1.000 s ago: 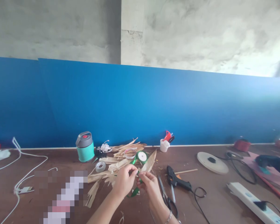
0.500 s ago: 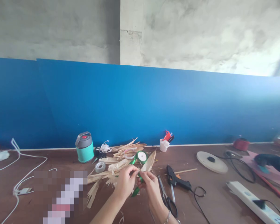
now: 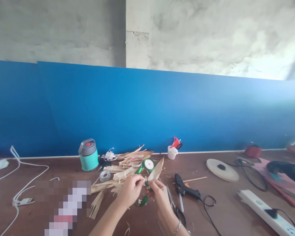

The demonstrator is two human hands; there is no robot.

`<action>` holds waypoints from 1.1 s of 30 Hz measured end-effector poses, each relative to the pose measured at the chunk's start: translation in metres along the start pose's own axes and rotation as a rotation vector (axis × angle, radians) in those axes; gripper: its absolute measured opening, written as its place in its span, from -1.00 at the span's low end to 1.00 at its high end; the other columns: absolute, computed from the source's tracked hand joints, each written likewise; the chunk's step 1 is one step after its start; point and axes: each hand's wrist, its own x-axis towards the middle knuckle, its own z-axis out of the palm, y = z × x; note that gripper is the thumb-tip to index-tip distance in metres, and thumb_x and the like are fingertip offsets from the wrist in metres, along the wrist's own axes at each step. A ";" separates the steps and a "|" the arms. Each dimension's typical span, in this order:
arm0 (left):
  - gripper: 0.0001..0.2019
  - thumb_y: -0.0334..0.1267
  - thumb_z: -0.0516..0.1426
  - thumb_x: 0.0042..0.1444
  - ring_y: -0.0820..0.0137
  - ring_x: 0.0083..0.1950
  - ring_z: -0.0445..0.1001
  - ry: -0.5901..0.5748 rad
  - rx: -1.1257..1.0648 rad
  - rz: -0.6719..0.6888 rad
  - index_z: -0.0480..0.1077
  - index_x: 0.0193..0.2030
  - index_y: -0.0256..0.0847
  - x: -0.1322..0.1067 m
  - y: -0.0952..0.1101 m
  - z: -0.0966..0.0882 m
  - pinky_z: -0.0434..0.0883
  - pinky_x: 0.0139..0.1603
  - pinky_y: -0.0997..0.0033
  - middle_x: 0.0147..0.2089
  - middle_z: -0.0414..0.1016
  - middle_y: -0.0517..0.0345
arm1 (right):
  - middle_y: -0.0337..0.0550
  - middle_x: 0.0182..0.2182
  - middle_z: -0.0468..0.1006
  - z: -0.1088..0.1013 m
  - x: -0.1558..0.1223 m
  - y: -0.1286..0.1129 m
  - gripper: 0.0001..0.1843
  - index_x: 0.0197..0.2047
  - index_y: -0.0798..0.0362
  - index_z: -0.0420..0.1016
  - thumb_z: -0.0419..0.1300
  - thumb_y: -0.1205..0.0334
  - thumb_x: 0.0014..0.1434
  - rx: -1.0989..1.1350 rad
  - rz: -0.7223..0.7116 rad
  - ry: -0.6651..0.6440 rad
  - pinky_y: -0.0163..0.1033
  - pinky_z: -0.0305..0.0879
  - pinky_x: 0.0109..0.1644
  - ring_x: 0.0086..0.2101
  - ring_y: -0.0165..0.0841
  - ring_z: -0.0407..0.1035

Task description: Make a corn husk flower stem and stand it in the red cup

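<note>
Since the last look, the green satin ribbon (image 3: pixel 142 202) below your hands has changed shape: the short flat tail now curls into a loose loop at lower centre. The whole scene also sits slightly further left and higher in view, so your head has shifted. Nothing on the bench looks relocated.

Your left hand (image 3: pixel 129 191) and right hand (image 3: pixel 159 195) are close together at lower centre, each in a narrow pinch. Your left fingertips (image 3: pixel 138 178) and right fingertips (image 3: pixel 151 184) nearly meet on the ribbon, just under the base of a pointed dried husk blade (image 3: pixel 157 169). The blade tilts up and to the right, just above your right hand. Your fingers hide exactly which layers each pinch has caught.

The ribbon spool (image 3: pixel 148 165) lies on the bench just beyond your hands, with a green strip leaving it toward your left fingers. You cannot see whether that strip is the same length as the loop. The bundle of dried corn husks (image 3: pixel 105 186) spreads just beside your left hand.

Right of your right hand are the black-handled scissors (image 3: pixel 177 212) and the black hot glue gun (image 3: pixel 186 191). Left of the spool, a roll of clear tape (image 3: pixel 105 175) and a teal flask (image 3: pixel 88 155) stand on the bench. A metal bracelet (image 3: pixel 177 226) circles your right wrist.
</note>
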 end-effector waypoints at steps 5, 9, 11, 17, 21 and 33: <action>-0.71 -0.25 -0.02 0.15 0.33 -0.32 0.48 -0.066 0.041 -0.007 0.49 -0.45 -0.19 -0.001 0.003 -0.012 0.33 -0.27 0.43 -0.39 0.57 0.14 | -0.21 -0.70 0.42 -0.001 0.000 0.000 -0.79 -0.68 0.13 0.44 0.26 0.14 -0.27 -0.018 -0.015 -0.026 -0.35 0.15 -0.56 -0.65 -0.43 0.25; -0.73 -0.27 0.00 0.12 0.32 -0.30 0.49 -0.091 0.074 -0.001 0.50 -0.45 -0.18 -0.001 0.002 -0.015 0.32 -0.27 0.43 -0.39 0.58 0.14 | -0.20 -0.71 0.43 -0.002 0.003 0.003 -0.77 -0.69 0.13 0.45 0.28 0.13 -0.28 -0.033 -0.021 -0.035 -0.34 0.15 -0.55 -0.64 -0.41 0.26; -0.73 -0.28 0.00 0.12 0.32 -0.31 0.49 -0.093 0.095 0.010 0.50 -0.45 -0.17 -0.001 0.002 -0.014 0.30 -0.28 0.43 -0.40 0.57 0.14 | -0.20 -0.71 0.43 -0.002 0.003 0.005 -0.77 -0.68 0.13 0.46 0.28 0.12 -0.28 -0.034 -0.023 -0.030 -0.34 0.15 -0.56 -0.64 -0.41 0.26; -0.70 -0.34 -0.03 0.13 0.34 -0.37 0.42 -0.100 0.178 0.059 0.46 -0.52 -0.16 -0.003 0.005 -0.015 0.22 -0.34 0.41 -0.47 0.49 0.15 | -0.20 -0.73 0.43 -0.002 0.006 0.006 -0.79 -0.69 0.14 0.47 0.29 0.14 -0.30 -0.040 -0.012 -0.008 -0.35 0.13 -0.58 -0.66 -0.43 0.24; -0.69 -0.33 -0.04 0.17 0.33 -0.31 0.45 -0.116 0.191 0.087 0.50 -0.43 -0.16 -0.003 0.006 -0.016 0.26 -0.29 0.41 -0.39 0.53 0.12 | -0.20 -0.71 0.44 -0.004 0.007 0.006 -0.81 -0.66 0.16 0.49 0.28 0.18 -0.30 -0.031 -0.002 -0.005 -0.37 0.12 -0.58 -0.65 -0.43 0.25; -0.68 -0.42 0.00 0.13 0.33 -0.19 0.51 -0.110 0.102 0.115 0.56 -0.19 -0.07 -0.001 0.001 -0.016 0.35 -0.16 0.40 -0.24 0.60 0.16 | -0.22 -0.65 0.43 -0.007 0.007 0.006 -0.81 -0.61 0.16 0.49 0.28 0.18 -0.27 0.026 0.033 -0.009 -0.38 0.13 -0.56 -0.62 -0.46 0.25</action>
